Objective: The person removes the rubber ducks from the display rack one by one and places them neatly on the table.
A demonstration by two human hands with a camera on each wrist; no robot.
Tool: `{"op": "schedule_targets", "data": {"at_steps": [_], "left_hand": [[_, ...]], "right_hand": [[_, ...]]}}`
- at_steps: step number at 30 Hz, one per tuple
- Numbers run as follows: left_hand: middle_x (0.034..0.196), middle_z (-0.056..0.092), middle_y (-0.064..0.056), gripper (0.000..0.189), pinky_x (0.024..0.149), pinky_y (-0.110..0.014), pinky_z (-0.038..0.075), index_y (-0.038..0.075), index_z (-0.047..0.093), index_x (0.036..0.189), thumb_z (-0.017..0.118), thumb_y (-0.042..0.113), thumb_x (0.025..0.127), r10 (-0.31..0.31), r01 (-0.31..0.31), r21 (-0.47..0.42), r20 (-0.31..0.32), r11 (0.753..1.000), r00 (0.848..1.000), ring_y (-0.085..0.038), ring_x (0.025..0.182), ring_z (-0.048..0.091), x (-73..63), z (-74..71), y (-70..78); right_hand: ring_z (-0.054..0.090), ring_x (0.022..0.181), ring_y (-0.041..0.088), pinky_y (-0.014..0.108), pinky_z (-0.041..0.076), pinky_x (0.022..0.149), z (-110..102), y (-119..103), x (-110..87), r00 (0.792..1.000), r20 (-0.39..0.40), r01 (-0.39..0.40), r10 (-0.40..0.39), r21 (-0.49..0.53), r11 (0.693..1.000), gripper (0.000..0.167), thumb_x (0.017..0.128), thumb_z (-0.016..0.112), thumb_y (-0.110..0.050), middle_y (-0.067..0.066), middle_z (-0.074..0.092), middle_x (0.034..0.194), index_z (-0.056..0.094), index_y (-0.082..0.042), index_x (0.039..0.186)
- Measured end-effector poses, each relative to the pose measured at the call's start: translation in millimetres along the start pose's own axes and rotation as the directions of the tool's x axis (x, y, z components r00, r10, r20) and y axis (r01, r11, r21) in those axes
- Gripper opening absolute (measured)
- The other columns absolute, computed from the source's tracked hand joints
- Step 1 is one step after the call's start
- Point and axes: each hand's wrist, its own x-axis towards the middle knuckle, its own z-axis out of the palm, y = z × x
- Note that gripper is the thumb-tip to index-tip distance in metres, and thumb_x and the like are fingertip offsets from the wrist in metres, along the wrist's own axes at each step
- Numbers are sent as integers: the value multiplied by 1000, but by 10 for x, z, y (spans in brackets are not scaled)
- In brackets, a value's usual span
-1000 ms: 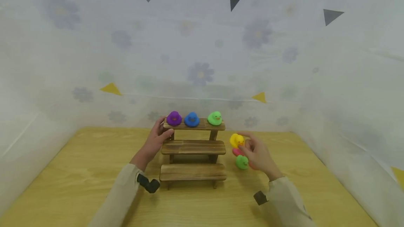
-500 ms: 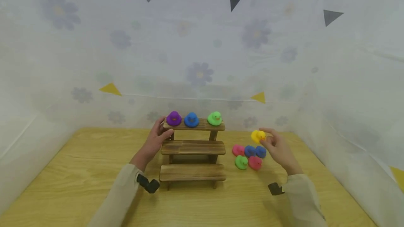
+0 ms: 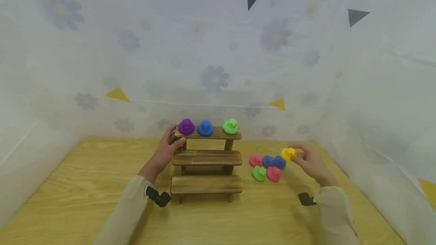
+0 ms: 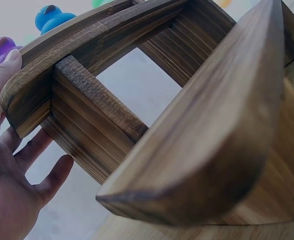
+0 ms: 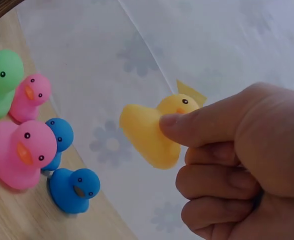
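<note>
OK, R hand (image 3: 311,162), right of ctr in the head view, has the yellow duck (image 3: 288,154) pinched btwn thumb and fingers, the other fingers tucked in; the duck looks to be held off the worktop (image 3: 75,184), near but apart from the rightmost blue duck (image 3: 279,162). L hand (image 3: 163,152), left of ctr, grips the top-left end of the wooden stand (image 3: 207,158), fingertips partly hidden, w/ the purple duck (image 3: 186,127) close by. For a tidy job, I'd say: light but firm pinch, as the duck is prob squeezy; go high over the loose ducks so nothing gets knocked; level the base before any contact; L hand steady, no sideways push, since a nudge cd upset the purple one
</note>
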Motion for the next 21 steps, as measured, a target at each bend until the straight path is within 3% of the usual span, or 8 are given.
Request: {"op": "schedule_targets", "data": {"at_steps": [3,6,10,12,17,21], "left_hand": [[140,47,-24,68,96,-37,44,11,11,154,51,24,101,3,-3,-5,-5,1000,1000,-33,122,49,0,-7,3],[140,47,-24,67,94,-34,45,12,12,154,51,23,101,-1,1,-5,-6,1000,1000,-32,121,50,-6,-8,-5],[137,49,-24,64,91,-29,46,14,14,154,51,23,101,-10,10,-6,-13,1000,1000,-29,116,52,-17,-8,-15],[136,50,-23,64,90,-29,46,14,15,153,51,23,101,-6,5,-7,-17,1000,1000,-28,114,53,-16,-9,-16],[136,50,-24,66,91,-30,46,12,13,154,51,24,101,12,-12,-1,-5,1000,1000,-18,109,55,-5,-15,-20],[136,50,-23,65,91,-31,47,13,15,153,51,24,101,11,-11,-2,-1,1000,1000,-19,111,55,8,-8,-14]], "right_hand": [[33,53,6,25,33,47,-27,43,-18,999,39,-30,30,-14,999,40,94,59,-4,14,63,90,48,6,131],[38,56,6,23,36,50,-31,100,-38,992,106,-59,63,-38,998,38,92,59,-1,15,61,89,50,7,128],[50,65,9,25,47,65,-17,182,-47,978,191,-73,79,-37,997,36,91,58,1,12,59,87,50,9,126],[55,72,13,29,50,72,-8,222,-43,975,210,-70,72,-19,997,36,91,57,2,13,61,93,49,11,125],[57,71,13,28,52,71,28,322,-33,970,230,-91,81,31,995,37,89,56,5,15,61,95,48,13,124],[51,65,8,22,49,64,62,389,-32,962,260,-103,88,46,994,38,89,57,5,6,57,80,46,15,124]]}}
